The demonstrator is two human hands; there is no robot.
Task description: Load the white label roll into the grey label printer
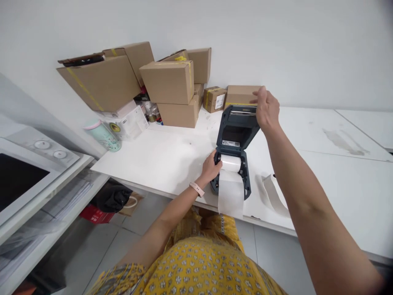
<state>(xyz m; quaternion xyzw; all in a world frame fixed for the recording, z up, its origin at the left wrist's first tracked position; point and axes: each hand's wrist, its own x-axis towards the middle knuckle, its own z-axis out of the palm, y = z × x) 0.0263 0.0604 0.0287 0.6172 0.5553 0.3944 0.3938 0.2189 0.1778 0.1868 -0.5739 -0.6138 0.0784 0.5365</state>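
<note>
A dark label printer (247, 180) stands with its lid raised near the table's front edge. Inside lies a white label roll (231, 163), and its loose paper strip (231, 192) hangs over the printer's front and the table edge. My left hand (211, 167) grips the printer's left side, thumb beside the roll. At the upper right corner of the raised lid (238, 129), my right hand (267, 108) is closed on the edge; some of its fingers are hidden behind the lid. To the right of the printer rests a curled white paper strip (274, 196).
Cardboard boxes (167, 84) are stacked at the back left of the white table (166, 153). Smaller boxes (215, 99) stand behind the printer. A mint tumbler (102, 135) sits at the left edge. A microwave (27, 172) occupies the shelf at left.
</note>
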